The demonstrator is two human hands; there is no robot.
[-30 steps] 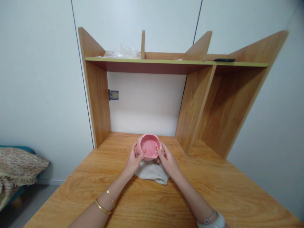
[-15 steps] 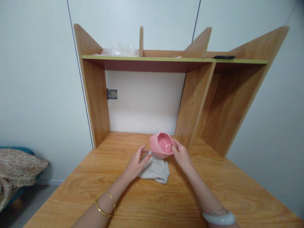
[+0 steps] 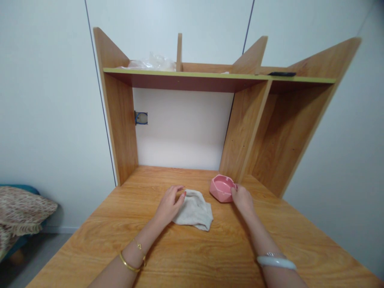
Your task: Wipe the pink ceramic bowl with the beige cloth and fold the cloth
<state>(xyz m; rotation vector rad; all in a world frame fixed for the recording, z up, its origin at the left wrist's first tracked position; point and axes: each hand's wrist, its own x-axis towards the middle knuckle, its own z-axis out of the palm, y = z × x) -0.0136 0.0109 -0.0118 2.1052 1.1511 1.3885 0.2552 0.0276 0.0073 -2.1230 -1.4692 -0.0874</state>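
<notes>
A pink faceted ashtray [image 3: 220,195] is at the back right of the wooden desk, its hollow facing up. My right hand [image 3: 242,199] grips its right rim between thumb and fingers. To the left of it lies a crumpled light grey cloth [image 3: 195,211] on the desktop. My left hand [image 3: 171,202] is at the cloth's left edge, fingers curved and apart from the thumb, with nothing held. Whether its fingertips touch the cloth I cannot tell.
A wooden shelf unit [image 3: 186,74] stands on the back of the desk [image 3: 180,256]. Its upper shelf carries a clear plastic bag [image 3: 154,63] and a flat black object [image 3: 282,74]. An uncovered wall socket box [image 3: 141,118] shows behind. A patterned throw [image 3: 24,210] is at far left.
My right hand has brought the ashtray down and to the right, from tilted above the cloth to level beside it. My left hand has shifted slightly left, away from the ashtray.
</notes>
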